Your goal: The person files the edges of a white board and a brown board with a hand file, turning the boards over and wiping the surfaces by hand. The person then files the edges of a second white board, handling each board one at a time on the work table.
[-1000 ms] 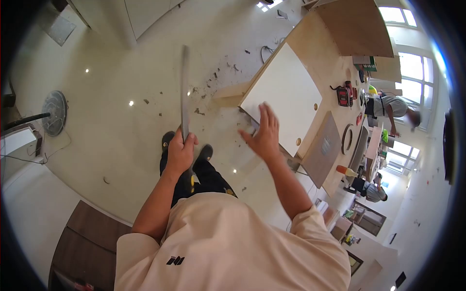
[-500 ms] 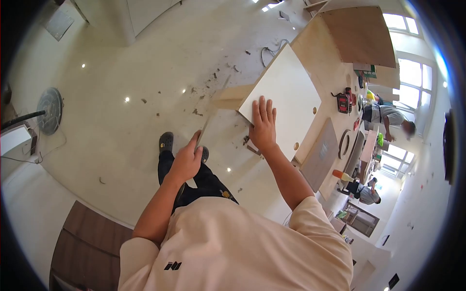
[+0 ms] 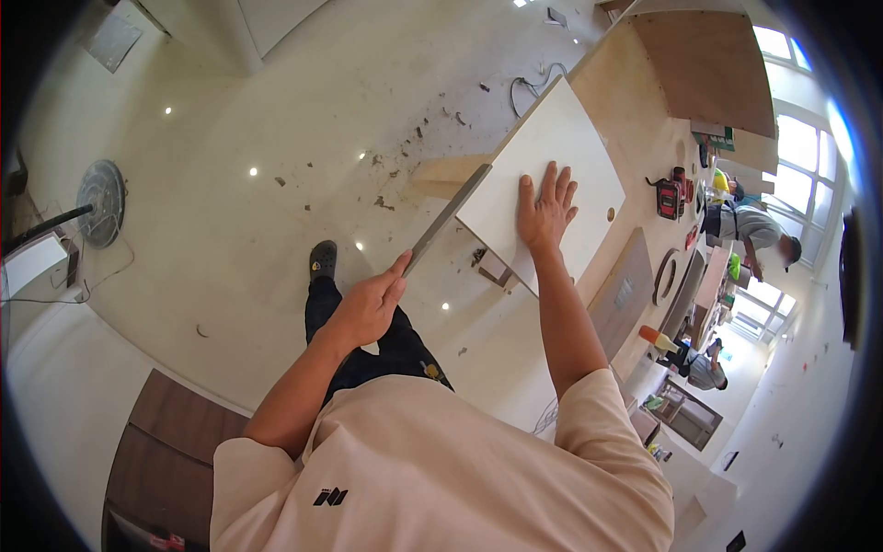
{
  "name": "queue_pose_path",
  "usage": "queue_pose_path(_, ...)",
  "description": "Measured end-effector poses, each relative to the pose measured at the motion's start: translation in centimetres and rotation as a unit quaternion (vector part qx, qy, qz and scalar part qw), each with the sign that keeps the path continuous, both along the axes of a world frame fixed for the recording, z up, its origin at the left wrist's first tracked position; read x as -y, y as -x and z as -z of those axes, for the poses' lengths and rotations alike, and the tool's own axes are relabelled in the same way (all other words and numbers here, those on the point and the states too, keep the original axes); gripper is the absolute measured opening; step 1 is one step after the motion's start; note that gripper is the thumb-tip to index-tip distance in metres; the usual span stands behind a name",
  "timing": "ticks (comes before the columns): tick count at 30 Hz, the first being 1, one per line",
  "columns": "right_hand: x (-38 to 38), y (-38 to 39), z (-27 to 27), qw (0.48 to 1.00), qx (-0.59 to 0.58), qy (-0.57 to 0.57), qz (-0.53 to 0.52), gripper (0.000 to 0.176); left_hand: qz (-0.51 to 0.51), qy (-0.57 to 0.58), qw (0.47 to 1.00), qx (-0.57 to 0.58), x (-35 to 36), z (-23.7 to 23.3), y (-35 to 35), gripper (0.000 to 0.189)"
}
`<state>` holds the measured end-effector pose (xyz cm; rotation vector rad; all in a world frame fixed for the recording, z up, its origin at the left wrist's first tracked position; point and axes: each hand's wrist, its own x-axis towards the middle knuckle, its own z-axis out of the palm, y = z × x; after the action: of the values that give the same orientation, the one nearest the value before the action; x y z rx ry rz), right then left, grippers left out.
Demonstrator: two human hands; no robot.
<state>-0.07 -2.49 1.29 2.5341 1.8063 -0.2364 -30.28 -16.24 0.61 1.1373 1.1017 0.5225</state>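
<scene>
Strip (image 3: 445, 222) at board (image 3: 568, 129) edge | left hand (image 3: 368, 308) clasping it | right hand (image 3: 544, 221) splayed atop board | roomy floor (image 3: 248, 230)

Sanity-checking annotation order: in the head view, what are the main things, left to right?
Round grey disc → left hand → long grey strip → right hand → red-and-black tool → bending person in the background.

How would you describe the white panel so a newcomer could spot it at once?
Find the long, pale wooden workbench on the right of the picture. On it, beneath the person's spread right hand, lies the white panel. Its white face sets it apart from the brown panel beside it.
</scene>
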Motion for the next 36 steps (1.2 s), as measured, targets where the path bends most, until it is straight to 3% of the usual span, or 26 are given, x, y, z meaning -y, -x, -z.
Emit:
queue_pose_path(2, 0.0, 0.1, 0.1, 1.000, 0.005, 0.003, 0.003, 0.083, -0.010, -0.044, 0.999, -0.003, -0.6, 2.2, -1.5, 0.050)
queue_pose_path(7, 0.1, 0.3, -0.2, 1.000, 0.004, 0.004, 0.001, 0.082, -0.001, -0.008, 1.000, -0.005, -5.9, 2.1, -3.4, 0.050)
queue_pose_path(14, -0.1, 0.0, 0.2, 1.000, 0.013, -0.002, -0.008, 0.082, -0.056, -0.045, 0.996, 0.048, -0.2, 4.1, -1.4, 0.046)
queue_pose_path(20, 0.1, 0.2, -0.1, 1.000, 0.001, -0.004, -0.012, 0.081, -0.013, -0.021, 0.999, 0.028, -7.4, 4.5, -3.4, 0.047)
queue_pose_path(23, -0.1, 0.0, 0.3, 1.000, 0.014, 0.001, -0.003, 0.082, -0.047, -0.008, 0.999, 0.001, -5.3, 3.2, -0.5, 0.048)
queue_pose_path(26, -0.1, 0.1, 0.2, 1.000, 0.012, 0.000, -0.004, 0.082, -0.073, -0.032, 0.994, 0.070, -1.1, 4.0, 0.1, 0.049)
queue_pose_path(29, -0.2, 0.3, 0.1, 1.000, 0.012, 0.002, 0.000, 0.081, -0.044, -0.060, 0.997, 0.014, -1.3, 3.6, -2.5, 0.049)
queue_pose_path(32, 0.0, 0.2, 0.1, 1.000, 0.007, -0.003, -0.009, 0.082, -0.026, -0.028, 0.999, 0.007, -6.2, 3.0, -4.2, 0.048)
queue_pose_path(36, -0.4, 0.1, -0.1, 1.000, 0.010, -0.002, -0.012, 0.082, -0.053, -0.040, 0.997, 0.035, -5.3, 3.2, -3.2, 0.048)
